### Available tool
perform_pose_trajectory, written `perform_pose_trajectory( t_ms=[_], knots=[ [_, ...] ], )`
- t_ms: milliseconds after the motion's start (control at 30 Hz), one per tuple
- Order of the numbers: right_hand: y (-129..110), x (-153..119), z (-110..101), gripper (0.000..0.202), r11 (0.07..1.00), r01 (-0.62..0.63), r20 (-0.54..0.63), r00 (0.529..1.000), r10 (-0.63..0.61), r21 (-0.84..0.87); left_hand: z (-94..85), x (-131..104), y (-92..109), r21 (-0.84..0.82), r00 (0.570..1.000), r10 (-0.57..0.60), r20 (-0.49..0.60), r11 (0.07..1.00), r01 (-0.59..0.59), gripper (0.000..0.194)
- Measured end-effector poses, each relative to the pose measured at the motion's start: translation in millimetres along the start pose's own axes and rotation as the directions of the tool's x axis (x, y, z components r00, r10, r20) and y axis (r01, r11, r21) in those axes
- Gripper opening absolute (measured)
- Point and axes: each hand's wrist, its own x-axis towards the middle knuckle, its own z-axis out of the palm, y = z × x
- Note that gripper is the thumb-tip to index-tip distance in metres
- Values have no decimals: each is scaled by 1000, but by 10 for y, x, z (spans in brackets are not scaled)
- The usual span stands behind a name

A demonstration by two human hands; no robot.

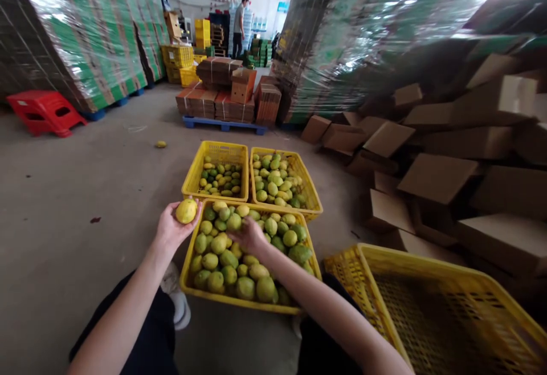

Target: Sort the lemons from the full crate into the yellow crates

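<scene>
Cradles lemon (187, 211) in cupped L hand (171, 224), looks partway, w/ lots left in heaped crate (239, 300) under R hand (252, 235) (blurred, can't tell grip), fewer in crate just past L hand, i.e. low crate (192, 175).

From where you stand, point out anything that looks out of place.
A lone yellow fruit lies on the floor, left of the yellow crates, outside any container. At right, cardboard boxes lie tilted in a jumbled heap.
</scene>
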Motion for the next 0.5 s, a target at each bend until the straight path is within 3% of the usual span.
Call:
perform_pose_trajectory(
  t_ms=[133, 267, 367, 500],
  knots=[
    [-335, 170, 60, 10, 994, -16, -12, 1000, 14, -110, -125, 11, 151, 29, 995, 57, -86, 998, -54, 27],
    [-195, -39, -154, 7, 982, -84, -7, 996, 84, -172, -73, 32, 155, 26, 993, 82, -84, 996, -80, 25],
    [-124, -144, -345, 5, 989, -82, -44, 996, 77, -121, 28, 29, 39, 14, 997, 74, -36, 997, -74, 28],
    [-297, -179, -460, 10, 999, -29, -63, 998, 27, -35, 124, 82, -290, 95, 1000, -1, -10, 996, 2, 29]
  ],
)
